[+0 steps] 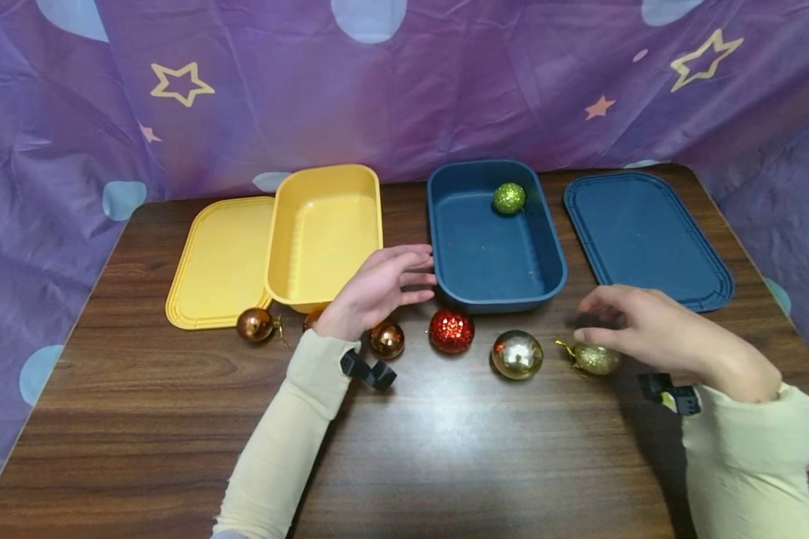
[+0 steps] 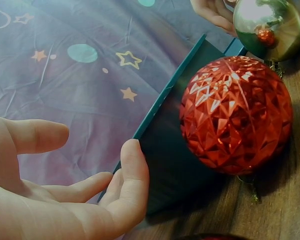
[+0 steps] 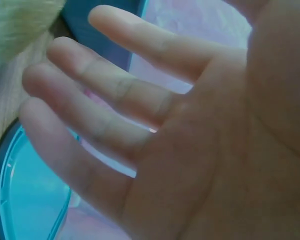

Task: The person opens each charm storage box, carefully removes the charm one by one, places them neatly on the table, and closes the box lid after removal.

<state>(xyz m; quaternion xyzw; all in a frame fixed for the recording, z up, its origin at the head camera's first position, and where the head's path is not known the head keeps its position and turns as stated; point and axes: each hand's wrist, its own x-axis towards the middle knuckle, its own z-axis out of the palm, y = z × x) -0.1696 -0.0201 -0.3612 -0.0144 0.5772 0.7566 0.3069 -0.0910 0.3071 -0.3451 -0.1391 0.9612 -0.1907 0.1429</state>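
My left hand (image 1: 380,288) is at the near left corner of the blue box (image 1: 559,281), fingertips right at its wall and nothing in its grasp. Just below those fingers lies a faceted red bauble (image 1: 452,332), large in the left wrist view. My right hand (image 1: 647,329) hovers with spread fingers over a glittery gold bauble (image 1: 595,360), partly covering it; the palm shows bare in the right wrist view. Between these two baubles sits a shiny gold one (image 1: 517,355). A green glitter bauble (image 1: 509,198) rests inside the blue box.
Left stands a yellow box (image 1: 323,247), overlapping its yellow lid (image 1: 219,262). The blue lid (image 1: 650,236) lies at the right. Brown baubles, one (image 1: 255,325) by the yellow lid and another (image 1: 387,340) beside my left wrist, lie on the wooden table (image 1: 445,464). A purple curtain (image 1: 438,90) hangs behind.
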